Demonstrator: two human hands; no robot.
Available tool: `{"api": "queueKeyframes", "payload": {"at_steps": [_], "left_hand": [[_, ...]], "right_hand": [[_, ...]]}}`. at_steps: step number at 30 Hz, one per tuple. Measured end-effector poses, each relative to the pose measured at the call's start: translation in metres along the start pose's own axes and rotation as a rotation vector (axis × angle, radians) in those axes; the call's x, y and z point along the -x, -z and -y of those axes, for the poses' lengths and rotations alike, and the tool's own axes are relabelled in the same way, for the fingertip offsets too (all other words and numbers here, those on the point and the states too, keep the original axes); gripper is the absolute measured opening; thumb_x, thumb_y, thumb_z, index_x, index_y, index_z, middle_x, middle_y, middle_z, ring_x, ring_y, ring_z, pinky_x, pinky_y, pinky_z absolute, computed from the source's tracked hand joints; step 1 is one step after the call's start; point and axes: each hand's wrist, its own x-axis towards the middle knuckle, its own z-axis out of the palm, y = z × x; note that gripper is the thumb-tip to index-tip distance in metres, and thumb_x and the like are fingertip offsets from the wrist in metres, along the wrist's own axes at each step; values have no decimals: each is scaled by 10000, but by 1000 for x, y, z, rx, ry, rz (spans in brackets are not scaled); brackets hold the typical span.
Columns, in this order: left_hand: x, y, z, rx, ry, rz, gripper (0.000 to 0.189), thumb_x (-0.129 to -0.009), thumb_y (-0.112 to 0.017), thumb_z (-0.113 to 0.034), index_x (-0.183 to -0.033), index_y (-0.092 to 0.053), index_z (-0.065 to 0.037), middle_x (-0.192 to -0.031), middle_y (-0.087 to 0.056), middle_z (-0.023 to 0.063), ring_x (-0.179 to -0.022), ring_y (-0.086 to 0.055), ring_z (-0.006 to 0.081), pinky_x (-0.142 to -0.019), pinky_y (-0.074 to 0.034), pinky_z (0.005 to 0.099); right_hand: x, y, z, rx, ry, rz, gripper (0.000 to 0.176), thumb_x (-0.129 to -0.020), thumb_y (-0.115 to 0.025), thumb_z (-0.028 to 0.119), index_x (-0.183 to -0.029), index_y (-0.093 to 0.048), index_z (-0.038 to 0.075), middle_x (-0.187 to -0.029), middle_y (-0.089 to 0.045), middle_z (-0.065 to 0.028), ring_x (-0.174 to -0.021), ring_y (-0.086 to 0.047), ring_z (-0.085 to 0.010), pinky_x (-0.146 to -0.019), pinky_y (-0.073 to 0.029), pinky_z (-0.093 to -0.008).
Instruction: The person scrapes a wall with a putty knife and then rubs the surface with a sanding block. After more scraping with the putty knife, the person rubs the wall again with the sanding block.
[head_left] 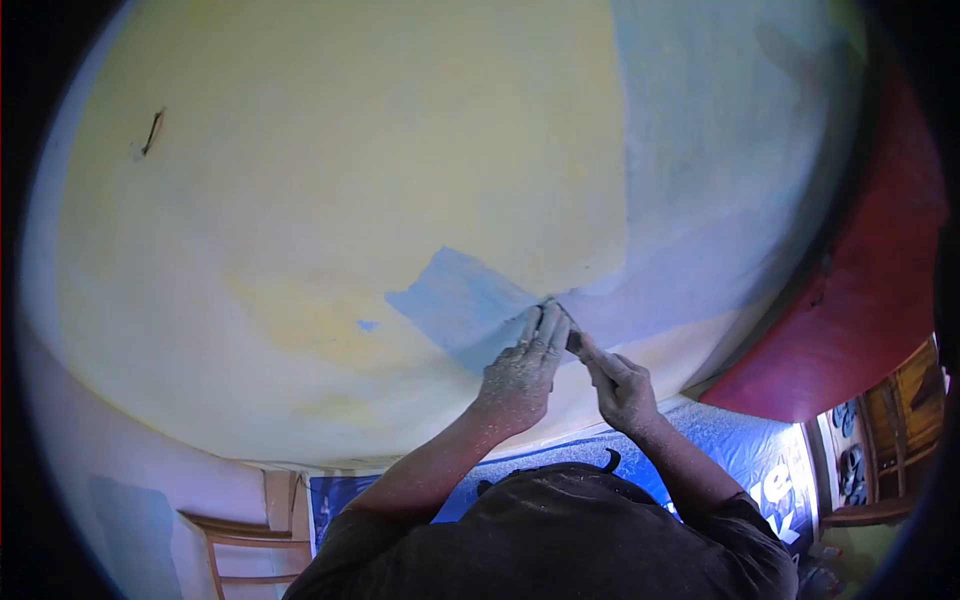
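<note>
A pale yellow wall with blue patches fills most of the view. My right hand is closed around the dark handle of what looks like a putty knife, its thin edge against the wall. My left hand lies with fingers stretched out and close together over the tool's front part, at the wall. Pale dust coats both hands. Beside my left fingertips is a ragged blue patch. The blade is mostly hidden under my fingers.
A red panel stands on the right. Beyond it, several shoes sit near brown wooden furniture. A dusty blue printed sheet lies below me. A wooden frame stands at lower left. A thin dark hook juts from the wall.
</note>
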Motion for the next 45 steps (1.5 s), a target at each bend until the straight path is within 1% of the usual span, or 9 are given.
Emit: {"api": "queueKeyframes", "payload": {"at_steps": [7,10,19,25,28,31,37,40,45], "left_hand": [[-5,-2,-3,-7,58,107,1004,-876,-748,-59,-1726,-244,116,-1794,-245,365,-1658,-324,514,-1087,-624,470],[-15,1,-1,-36,34,-39,1002,-869,-739,-42,-1725,-242,116,-1790,-246,372,-1654,-328,521,-1098,-617,475],[-11,6,-2,15,17,-45,985,-859,-722,-17,-1715,-256,120,-1775,-267,377,-1630,-349,546,-1146,-576,500],[-3,4,1,40,-23,-46,941,-878,-673,26,-1699,-231,148,-1767,-218,424,-1628,-317,592,-1156,-564,514],[-7,2,1,134,50,89,961,-861,-714,-15,-1711,-285,115,-1777,-274,374,-1624,-361,543,-1169,-547,491],[-9,7,4,49,41,-98,947,-863,-704,-8,-1707,-293,118,-1774,-284,371,-1619,-363,551,-1168,-547,491],[-5,18,7,81,1,-49,953,-868,-686,31,-1700,-233,135,-1767,-216,422,-1606,-329,619,-1147,-568,522],[-12,19,0,170,67,85,953,-874,-683,31,-1704,-225,131,-1763,-227,420,-1604,-332,618,-1152,-564,527],[-7,12,8,108,13,-19,935,-862,-700,9,-1690,-288,137,-1758,-294,382,-1617,-356,572,-1124,-590,505]], "right_hand": [[-4,5,6,98,-1,45,511,-1075,-694,59,-1574,-671,162,-857,-730,-225,-729,-732,-412,-658,-574,-505],[-19,12,11,67,15,37,544,-1058,-702,26,-1583,-664,163,-864,-737,-227,-740,-742,-408,-656,-577,-506],[-15,8,11,43,115,-13,552,-1050,-702,12,-1585,-658,140,-854,-727,-226,-723,-731,-411,-643,-576,-489],[-3,8,12,124,14,56,580,-1059,-705,34,-1619,-625,162,-837,-714,-214,-705,-729,-407,-640,-583,-492],[0,7,6,156,-14,69,574,-1062,-702,32,-1618,-626,152,-845,-721,-219,-717,-735,-401,-646,-588,-490],[-22,9,25,71,39,57,561,-1065,-702,30,-1610,-633,142,-842,-720,-222,-719,-737,-396,-648,-587,-490],[-14,9,34,90,-19,61,556,-1067,-708,25,-1604,-639,148,-875,-738,-219,-714,-741,-392,-654,-591,-467],[-9,7,29,65,-22,42,550,-1076,-707,33,-1607,-638,155,-883,-746,-220,-706,-743,-391,-654,-592,-468],[-7,3,40,9,-90,56,551,-1083,-703,39,-1616,-629,155,-876,-740,-229,-704,-744,-388,-646,-582,-485]]}}
